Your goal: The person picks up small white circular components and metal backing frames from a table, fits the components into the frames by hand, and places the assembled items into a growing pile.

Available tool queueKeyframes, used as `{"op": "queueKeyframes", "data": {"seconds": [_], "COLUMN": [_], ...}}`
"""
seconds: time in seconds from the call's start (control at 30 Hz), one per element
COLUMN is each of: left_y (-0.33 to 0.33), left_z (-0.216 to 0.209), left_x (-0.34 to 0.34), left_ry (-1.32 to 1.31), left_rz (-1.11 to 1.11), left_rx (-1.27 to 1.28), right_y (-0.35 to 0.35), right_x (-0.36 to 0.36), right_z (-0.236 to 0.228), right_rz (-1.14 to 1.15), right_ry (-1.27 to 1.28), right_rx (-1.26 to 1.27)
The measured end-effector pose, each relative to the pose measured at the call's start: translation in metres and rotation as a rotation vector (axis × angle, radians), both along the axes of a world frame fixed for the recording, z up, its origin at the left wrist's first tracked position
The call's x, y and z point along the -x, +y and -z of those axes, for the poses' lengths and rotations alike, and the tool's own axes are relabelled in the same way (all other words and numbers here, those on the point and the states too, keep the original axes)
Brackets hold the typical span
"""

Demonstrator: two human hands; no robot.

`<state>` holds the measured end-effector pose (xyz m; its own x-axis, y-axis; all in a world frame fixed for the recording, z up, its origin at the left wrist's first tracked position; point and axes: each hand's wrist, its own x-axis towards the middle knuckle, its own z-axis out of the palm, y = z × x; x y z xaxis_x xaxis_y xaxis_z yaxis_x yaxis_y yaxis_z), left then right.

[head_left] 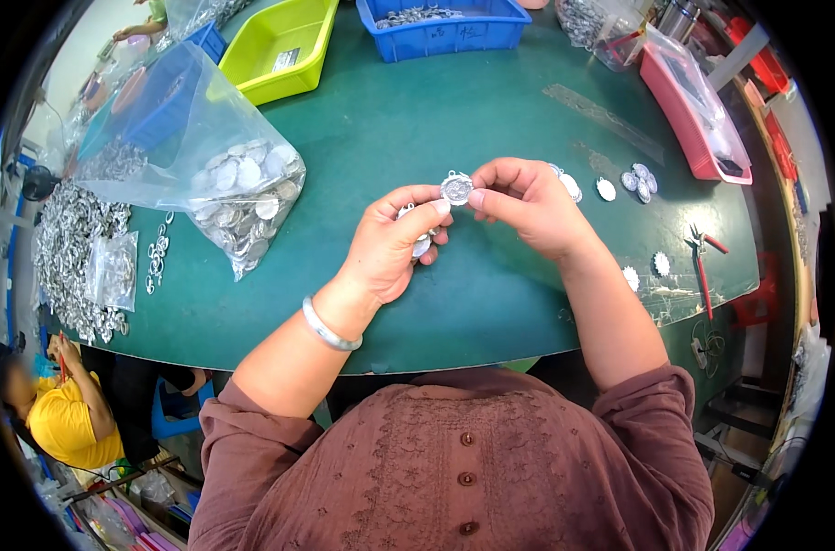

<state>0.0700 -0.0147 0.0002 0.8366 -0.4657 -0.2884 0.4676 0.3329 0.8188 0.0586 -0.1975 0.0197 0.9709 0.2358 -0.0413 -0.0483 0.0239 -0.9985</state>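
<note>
A round silver medallion pendant [456, 189] with a small loop on top is pinched between my two hands, above the middle of the green table. My left hand [394, 234] grips its left edge with thumb and forefinger. More silver medallions [421, 244] are tucked in the curled fingers of that hand. My right hand [532, 204] holds the pendant's right edge between thumb and forefinger. Right beside this hand, partly hidden by it, lie white-silver discs [572, 187]. A clear plastic bag [243, 197] full of silver discs stands left of my hands.
A heap of small silver parts [73, 248] covers the table's left end. Yellow-green [289, 50] and blue [450, 35] bins stand at the far side, a pink basket [688, 110] at far right. Red-handled pliers [702, 266] lie right, near loose medallions [640, 182]. A person in yellow [73, 418] sits lower left.
</note>
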Motion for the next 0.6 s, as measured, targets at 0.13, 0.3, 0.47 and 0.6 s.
{"op": "queueKeyframes", "data": {"seconds": [0.13,0.3,0.47,0.6], "left_y": [-0.001,-0.004,0.0,0.003], "left_z": [0.001,-0.001,0.003,0.004], "left_x": [0.001,0.003,-0.004,-0.007], "left_ry": [-0.048,-0.09,0.014,0.086], "left_rz": [-0.022,-0.016,0.045,0.093], "left_rx": [-0.035,-0.027,0.13,0.201], "right_y": [0.002,0.012,0.019,0.011], "right_x": [0.001,0.001,0.0,0.001], "right_z": [-0.002,0.007,0.01,0.005], "right_rz": [0.083,0.138,0.1,0.105], "right_ry": [-0.108,-0.703,-0.755,-0.631], "right_rx": [0.166,0.454,0.385,0.292]}}
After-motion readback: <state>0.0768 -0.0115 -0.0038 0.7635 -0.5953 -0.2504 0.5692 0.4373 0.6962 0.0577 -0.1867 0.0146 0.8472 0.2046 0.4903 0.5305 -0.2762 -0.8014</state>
